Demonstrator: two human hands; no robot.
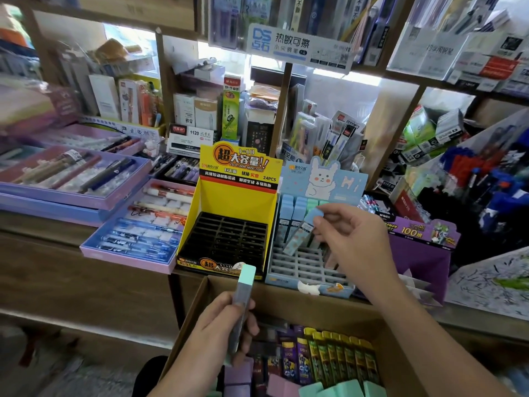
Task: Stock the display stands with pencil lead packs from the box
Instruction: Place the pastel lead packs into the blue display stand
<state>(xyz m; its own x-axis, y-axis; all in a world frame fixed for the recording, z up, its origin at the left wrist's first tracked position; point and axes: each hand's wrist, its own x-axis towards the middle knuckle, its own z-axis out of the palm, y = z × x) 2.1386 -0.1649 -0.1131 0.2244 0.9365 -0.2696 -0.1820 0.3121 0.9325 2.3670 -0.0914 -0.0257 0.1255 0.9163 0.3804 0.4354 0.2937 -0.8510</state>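
Two packs are up: the right hand [349, 233] pinches a tilted blue-capped lead pack [300, 236] over the pale blue rabbit display stand [309, 285], centre right; askew, it may jam in a slot. Bottom centre, the left hand [226, 325] grips a mint-capped clear pack [243, 299] above the brown cardboard box [315, 308].

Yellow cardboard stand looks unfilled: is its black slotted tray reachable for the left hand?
Probably yes: the left hand, gripping a mint-capped lead pack, is right before the black slotted tray, nothing between.
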